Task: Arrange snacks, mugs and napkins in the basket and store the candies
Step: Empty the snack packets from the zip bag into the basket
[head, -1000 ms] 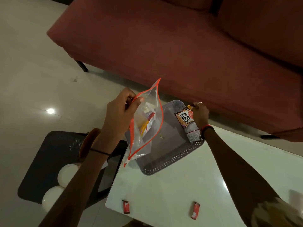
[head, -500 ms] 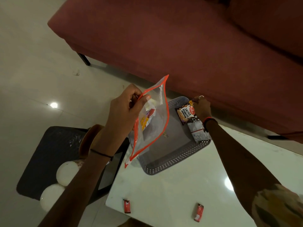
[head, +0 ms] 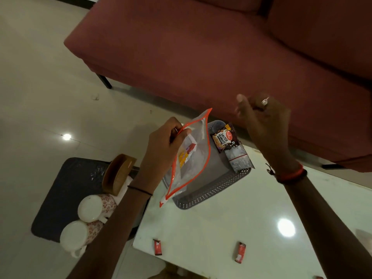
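- Room is looking dim, colours muddy, grain showing.
- Ceiling lights are glaring off the floor (head: pixel 67 136) and the table (head: pixel 286 227).
- Right hand (head: pixel 261 121) is smearing with motion blur.
- Wide lens is bending edges outward.

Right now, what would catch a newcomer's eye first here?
The clear zip bag with an orange rim, pinched up by the left hand over the grey perforated plastic basket. In the basket's far corner leans a dark salted peanuts packet; the right hand hovers empty above it.
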`<action>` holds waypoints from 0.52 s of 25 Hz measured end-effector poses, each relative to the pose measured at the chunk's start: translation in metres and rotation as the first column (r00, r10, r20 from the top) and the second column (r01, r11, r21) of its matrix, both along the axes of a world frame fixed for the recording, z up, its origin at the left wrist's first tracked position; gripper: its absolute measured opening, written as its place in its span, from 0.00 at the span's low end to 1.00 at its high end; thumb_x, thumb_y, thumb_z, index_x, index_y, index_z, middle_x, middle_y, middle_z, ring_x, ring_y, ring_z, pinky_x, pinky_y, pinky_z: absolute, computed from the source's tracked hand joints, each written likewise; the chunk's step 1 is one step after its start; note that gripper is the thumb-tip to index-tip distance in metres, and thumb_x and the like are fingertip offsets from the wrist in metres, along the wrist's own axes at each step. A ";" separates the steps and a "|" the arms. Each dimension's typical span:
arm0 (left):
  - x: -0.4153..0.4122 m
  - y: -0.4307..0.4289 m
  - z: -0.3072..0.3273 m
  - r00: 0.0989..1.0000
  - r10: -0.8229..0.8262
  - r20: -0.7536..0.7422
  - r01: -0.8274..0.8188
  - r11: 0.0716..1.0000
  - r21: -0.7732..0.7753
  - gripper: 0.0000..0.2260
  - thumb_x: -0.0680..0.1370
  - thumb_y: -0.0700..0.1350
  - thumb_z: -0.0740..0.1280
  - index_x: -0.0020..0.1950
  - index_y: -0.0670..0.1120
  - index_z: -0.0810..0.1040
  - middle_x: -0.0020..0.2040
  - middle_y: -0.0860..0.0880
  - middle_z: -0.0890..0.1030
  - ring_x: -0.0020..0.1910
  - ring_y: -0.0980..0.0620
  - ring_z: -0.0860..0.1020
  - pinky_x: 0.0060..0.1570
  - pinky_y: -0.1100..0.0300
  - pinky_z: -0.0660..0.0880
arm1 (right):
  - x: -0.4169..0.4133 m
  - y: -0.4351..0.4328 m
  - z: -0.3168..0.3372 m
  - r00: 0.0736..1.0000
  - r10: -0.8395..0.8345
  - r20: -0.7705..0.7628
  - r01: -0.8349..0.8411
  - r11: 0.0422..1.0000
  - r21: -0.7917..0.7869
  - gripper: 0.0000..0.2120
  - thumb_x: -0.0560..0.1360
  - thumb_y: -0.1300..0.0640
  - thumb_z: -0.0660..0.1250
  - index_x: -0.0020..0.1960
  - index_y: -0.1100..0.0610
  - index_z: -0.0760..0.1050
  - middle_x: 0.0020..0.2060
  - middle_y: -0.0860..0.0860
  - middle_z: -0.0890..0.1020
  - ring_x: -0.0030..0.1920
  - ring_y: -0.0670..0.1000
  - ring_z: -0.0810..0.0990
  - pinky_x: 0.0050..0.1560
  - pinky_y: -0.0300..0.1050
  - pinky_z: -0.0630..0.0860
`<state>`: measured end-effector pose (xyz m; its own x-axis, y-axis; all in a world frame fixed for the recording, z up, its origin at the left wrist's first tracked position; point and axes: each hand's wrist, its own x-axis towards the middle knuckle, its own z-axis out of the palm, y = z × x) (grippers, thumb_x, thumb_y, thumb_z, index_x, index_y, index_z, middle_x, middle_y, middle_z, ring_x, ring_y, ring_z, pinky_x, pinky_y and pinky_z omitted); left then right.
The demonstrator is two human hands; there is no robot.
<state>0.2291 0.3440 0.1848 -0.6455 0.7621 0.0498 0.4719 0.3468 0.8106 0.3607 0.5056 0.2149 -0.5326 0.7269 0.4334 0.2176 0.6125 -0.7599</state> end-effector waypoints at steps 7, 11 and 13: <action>0.029 -0.009 0.011 0.997 -0.073 -0.028 0.073 0.997 0.018 0.09 0.76 0.44 0.67 0.41 0.40 0.72 0.28 0.54 0.69 0.27 0.57 0.69 0.31 0.77 0.67 | 0.006 -0.061 -0.019 0.229 0.363 0.903 -0.698 0.708 -0.108 0.14 0.78 0.64 0.61 0.62 0.62 0.73 0.59 0.58 0.77 0.56 0.56 0.78 0.57 0.47 0.76; 0.059 -0.015 0.022 0.992 -0.125 -0.025 0.125 0.992 0.014 0.08 0.76 0.43 0.67 0.40 0.43 0.70 0.29 0.58 0.68 0.27 0.60 0.70 0.33 0.80 0.67 | 0.005 -0.084 -0.042 0.128 0.314 0.941 -0.685 0.714 -0.145 0.11 0.78 0.65 0.58 0.59 0.66 0.73 0.53 0.60 0.78 0.51 0.57 0.79 0.54 0.48 0.76; 0.076 -0.015 0.029 0.987 -0.161 -0.023 0.162 0.987 0.020 0.08 0.76 0.43 0.67 0.41 0.45 0.69 0.29 0.59 0.68 0.28 0.61 0.71 0.34 0.80 0.67 | 0.010 -0.096 -0.051 0.042 0.278 0.960 -0.693 0.700 -0.173 0.12 0.80 0.64 0.56 0.60 0.65 0.73 0.51 0.59 0.78 0.49 0.55 0.77 0.59 0.47 0.75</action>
<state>0.3052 0.3287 0.2133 -0.5125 0.8550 0.0794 0.5372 0.2472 0.8064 0.3712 0.4091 0.1635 -0.8378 0.0759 -0.5406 0.1320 0.9891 -0.0658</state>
